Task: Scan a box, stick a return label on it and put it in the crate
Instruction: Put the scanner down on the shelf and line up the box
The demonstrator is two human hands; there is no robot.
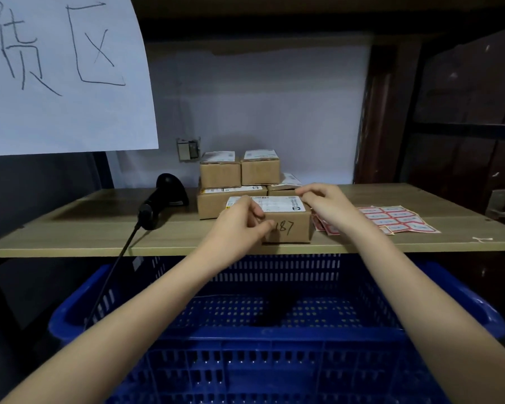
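A small cardboard box (292,228) marked "187", with a white shipping label on top, rests at the front edge of the wooden shelf (70,228). My left hand (242,218) grips its left front corner. My right hand (321,199) holds its back right top edge, fingers curled over the label. Sheets of red-and-white return labels (397,218) lie just right of the box. A black barcode scanner (162,199) sits in its stand at the left, its cable hanging down. A blue plastic crate (274,336) stands below the shelf, nothing visible inside it.
Several more cardboard boxes (239,176) are stacked behind the held box against the wall. A white paper sign (64,71) with handwriting hangs at the upper left. A wall socket (188,148) sits behind the stack. Dark wooden panels (464,112) fill the right.
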